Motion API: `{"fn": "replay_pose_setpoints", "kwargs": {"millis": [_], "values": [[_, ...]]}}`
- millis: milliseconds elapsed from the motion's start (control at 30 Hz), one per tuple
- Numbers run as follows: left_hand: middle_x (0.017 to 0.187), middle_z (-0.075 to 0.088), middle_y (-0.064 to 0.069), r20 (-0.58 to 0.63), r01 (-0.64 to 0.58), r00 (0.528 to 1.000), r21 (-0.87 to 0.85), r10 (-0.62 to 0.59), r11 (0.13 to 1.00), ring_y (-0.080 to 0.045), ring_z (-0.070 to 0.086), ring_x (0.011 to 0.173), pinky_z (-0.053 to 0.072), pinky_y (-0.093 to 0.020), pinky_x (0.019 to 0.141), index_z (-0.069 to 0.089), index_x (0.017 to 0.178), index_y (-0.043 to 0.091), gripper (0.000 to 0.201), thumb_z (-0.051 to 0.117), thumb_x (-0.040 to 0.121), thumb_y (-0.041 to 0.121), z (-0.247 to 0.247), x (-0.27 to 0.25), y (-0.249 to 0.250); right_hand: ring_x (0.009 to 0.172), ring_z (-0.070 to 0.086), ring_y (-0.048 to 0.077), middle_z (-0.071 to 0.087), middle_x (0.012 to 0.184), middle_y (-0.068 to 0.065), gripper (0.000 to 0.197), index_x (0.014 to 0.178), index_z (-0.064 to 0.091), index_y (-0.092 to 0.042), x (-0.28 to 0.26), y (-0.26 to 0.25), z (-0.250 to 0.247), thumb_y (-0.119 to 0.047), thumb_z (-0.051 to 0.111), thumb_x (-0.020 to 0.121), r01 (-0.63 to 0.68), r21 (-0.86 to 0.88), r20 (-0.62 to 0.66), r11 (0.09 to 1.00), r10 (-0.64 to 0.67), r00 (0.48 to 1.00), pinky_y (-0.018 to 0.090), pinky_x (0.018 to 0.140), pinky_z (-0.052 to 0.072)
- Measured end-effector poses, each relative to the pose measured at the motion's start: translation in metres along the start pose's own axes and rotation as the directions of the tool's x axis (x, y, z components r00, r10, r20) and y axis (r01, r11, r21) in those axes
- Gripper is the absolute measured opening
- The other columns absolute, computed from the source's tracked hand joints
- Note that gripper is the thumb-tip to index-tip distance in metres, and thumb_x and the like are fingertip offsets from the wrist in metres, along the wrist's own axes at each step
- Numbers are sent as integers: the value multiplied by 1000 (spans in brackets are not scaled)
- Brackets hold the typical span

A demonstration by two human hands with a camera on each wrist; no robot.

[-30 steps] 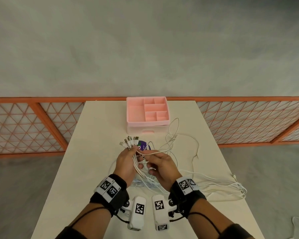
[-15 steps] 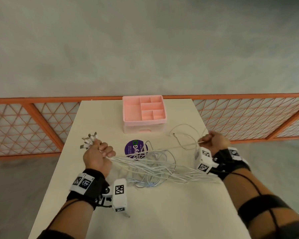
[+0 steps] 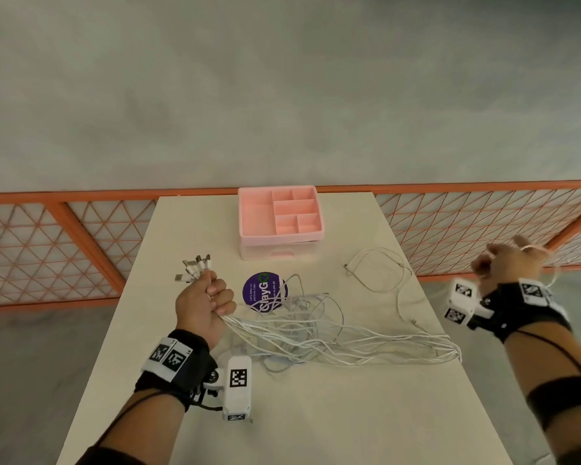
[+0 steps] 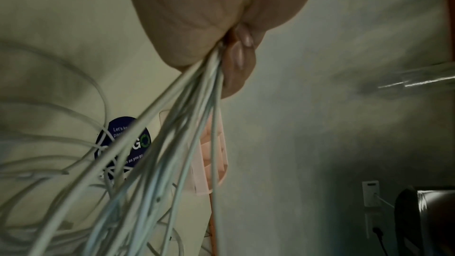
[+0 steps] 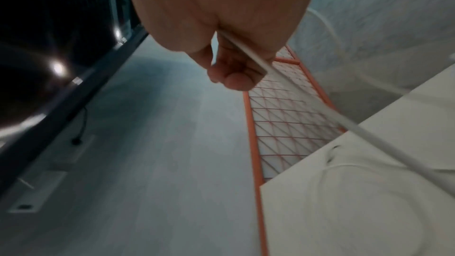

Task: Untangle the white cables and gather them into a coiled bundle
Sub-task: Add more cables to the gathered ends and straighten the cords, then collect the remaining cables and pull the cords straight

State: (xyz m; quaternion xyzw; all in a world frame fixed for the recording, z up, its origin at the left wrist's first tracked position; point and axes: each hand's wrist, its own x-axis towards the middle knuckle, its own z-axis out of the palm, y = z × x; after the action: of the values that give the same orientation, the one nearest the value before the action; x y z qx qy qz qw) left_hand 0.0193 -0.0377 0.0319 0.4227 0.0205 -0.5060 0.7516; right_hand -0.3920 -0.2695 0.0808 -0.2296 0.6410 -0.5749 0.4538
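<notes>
Several white cables (image 3: 332, 333) lie tangled across the middle of the cream table (image 3: 316, 414). My left hand (image 3: 205, 300) grips them in a fist near their plug ends (image 3: 193, 268), which stick out above the fist; the strands (image 4: 152, 163) fan out below it. My right hand (image 3: 503, 263) is out past the table's right edge, raised, and pinches a single white cable (image 5: 307, 102) that runs back down to the table. One loose cable loop (image 3: 379, 273) lies at the right of the table.
A pink compartment organiser (image 3: 280, 219) stands at the table's far middle. A round purple sticker (image 3: 264, 292) lies under the cables. An orange lattice fence (image 3: 47, 243) runs behind the table on both sides. Grey floor surrounds the table.
Both hands were together over the tangle; they have moved apart. The right hand has swung out past the right edge with one cable, and the left has drawn the plug ends leftward.
</notes>
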Motion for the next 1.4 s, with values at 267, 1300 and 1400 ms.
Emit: {"fn": "replay_pose_setpoints", "kwargs": {"millis": [267,1300,1400], "values": [[51,32,8,120,47,991,110,-60,993,-3,23,35,20,-16,34,48,80,16,29,38,106,23,14,-11,-13,100,64,37,64,114,20,80,124,57,0,-61,92,5,-65,62,77,56,-884,174,464,216,961,45,93,49],[58,32,10,229,-371,870,-279,437,886,-6,21,45,24,-19,41,48,78,20,31,36,105,30,70,-36,133,111,61,23,64,122,5,44,119,59,-16,-22,166,-48,-49,52,92,573,-766,497,-290,296,815,27,89,46],[58,31,10,235,-339,892,-213,385,916,-5,22,44,24,-19,40,48,78,21,30,37,105,30,68,-30,120,108,60,28,64,119,8,51,116,63,-16,9,155,-64,-54,44,89,424,-851,396,-309,151,906,35,93,48]]}}
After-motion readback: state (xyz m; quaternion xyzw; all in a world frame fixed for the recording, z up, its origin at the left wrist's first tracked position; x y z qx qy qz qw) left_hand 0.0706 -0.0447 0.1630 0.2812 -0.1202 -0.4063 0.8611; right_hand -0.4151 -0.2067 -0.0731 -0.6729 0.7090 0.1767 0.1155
